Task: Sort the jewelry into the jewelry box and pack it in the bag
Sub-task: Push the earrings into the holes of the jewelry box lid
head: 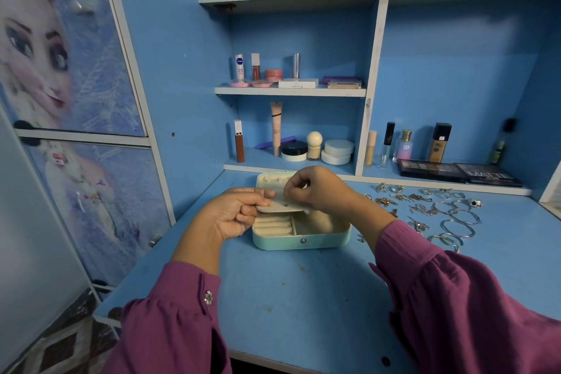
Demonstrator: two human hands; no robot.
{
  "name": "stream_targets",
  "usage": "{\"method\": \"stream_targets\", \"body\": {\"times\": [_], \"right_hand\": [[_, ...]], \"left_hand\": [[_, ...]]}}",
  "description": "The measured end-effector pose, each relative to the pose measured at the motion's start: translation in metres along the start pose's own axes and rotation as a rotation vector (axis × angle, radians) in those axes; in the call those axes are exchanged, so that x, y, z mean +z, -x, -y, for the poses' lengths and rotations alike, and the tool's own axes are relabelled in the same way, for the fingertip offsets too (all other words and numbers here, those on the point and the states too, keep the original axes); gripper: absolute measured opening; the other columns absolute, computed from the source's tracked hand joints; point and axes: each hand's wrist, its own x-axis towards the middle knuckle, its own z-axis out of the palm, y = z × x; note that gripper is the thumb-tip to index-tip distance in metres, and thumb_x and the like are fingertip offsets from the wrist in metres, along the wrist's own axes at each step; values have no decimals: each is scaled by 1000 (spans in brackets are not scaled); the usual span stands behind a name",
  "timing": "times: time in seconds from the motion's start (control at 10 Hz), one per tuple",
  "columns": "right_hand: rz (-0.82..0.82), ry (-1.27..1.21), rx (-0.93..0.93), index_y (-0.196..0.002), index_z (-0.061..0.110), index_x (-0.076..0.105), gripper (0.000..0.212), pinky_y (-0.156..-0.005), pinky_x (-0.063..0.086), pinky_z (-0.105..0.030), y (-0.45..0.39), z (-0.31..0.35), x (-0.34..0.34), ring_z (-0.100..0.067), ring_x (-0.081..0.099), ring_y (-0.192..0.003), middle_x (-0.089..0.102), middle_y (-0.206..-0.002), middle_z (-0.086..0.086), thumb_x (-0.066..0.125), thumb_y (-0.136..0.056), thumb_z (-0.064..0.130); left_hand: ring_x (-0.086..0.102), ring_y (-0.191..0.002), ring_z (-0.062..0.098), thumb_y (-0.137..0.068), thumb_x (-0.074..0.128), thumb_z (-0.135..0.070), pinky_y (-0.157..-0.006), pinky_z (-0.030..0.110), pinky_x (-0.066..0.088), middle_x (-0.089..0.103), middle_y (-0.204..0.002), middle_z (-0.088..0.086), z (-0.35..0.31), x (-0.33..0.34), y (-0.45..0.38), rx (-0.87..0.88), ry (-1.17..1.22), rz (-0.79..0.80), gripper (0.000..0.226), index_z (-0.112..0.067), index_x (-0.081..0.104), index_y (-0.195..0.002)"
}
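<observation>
Pinching a cream flap [280, 206] above the open jewelry box [300, 235], both hands: left [233, 215], right [318, 188].

Along the back edge of your blue tabletop [303, 297] lie two dark eyeshadow palettes [458, 174], side by side toward the right corner. Just behind them stand a foundation bottle [439, 143], a small perfume bottle [403, 146] and a slim clear tube with a black cap [386, 144]. In the lower cubby to their left you have two stacked white round jars [337, 151], a cream ball-topped applicator [314, 145], a black-lidded jar [294, 151] and a brown lip-gloss tube [239, 141]. The small shelf [290, 91] above carries a Nivea stick [239, 67], a pink jar [273, 75] and a flat white box [298, 83]. At your left, a cupboard door [60, 39] bears a cartoon princess print.
</observation>
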Motion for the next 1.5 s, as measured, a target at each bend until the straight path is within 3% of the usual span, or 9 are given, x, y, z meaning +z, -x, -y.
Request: {"method": "stream_targets", "body": {"times": [0.3, 0.6, 0.7, 0.9, 1.2, 1.4, 1.5], "right_hand": [[49, 29, 10, -82, 21, 71, 5, -79, 53, -35, 0, 2, -1, -11, 60, -79, 70, -84, 5, 68, -84, 24], [118, -27, 113, -83, 16, 75, 9, -70, 50, -28, -2, 7, -6, -9, 56, -71, 73, -87, -2, 69, -84, 23], [144, 4, 113, -84, 18, 76, 7, -79, 52, -30, -3, 10, -8, -10, 60, -79, 73, -89, 2, 71, -82, 22], [168, 125, 83, -85, 23, 75, 11, -74, 51, -24, -5, 19, -18, -9, 61, -84, 71, -89, 8, 65, -84, 25], [187, 339, -5, -82, 23, 71, 13, -75, 53, -31, -9, 20, -14, -13, 61, -81, 69, -85, 8, 60, -85, 28], [141, 550, -182, -84, 18, 69, 18, -70, 38, -25, -6, 21, -13, -17, 57, -78, 68, -84, 2, 53, -87, 25], [139, 600, -233, -89, 17, 71, 20, -74, 29, -24, -6, 20, -12, -19, 58, -82, 69, -87, 0, 53, -87, 24]], "left_hand": [[31, -26, 1, -88, 44, 15, -27, 8, 22, 51, -47, -3, 0, 0, 0, -2, 0, 10, 23, 1, 62, -92], [32, -27, 0, -87, 45, 16, -27, 8, 22, 53, -49, -2, 0, -1, -1, -2, 5, 8, 23, 1, 62, -92], [31, -27, 0, -87, 45, 16, -27, 8, 22, 53, -49, -2, 0, -1, 0, 1, 2, 4, 23, 1, 62, -92], [30, -26, 0, -87, 46, 15, -27, 8, 21, 49, -47, -3, 0, 0, 0, 2, -6, -16, 22, 0, 62, -90], [30, -26, 0, -87, 45, 15, -27, 7, 20, 50, -45, -4, 1, 0, 1, 3, -20, -5, 22, -1, 61, -91], [29, -27, 0, -87, 47, 15, -27, 8, 21, 49, -49, -3, 2, -1, -2, 6, -20, -12, 22, -1, 62, -91], [29, -27, 0, -86, 47, 16, -27, 8, 20, 47, -50, -2, 3, -1, -3, 9, -23, -13, 22, -1, 62, -90]]}}
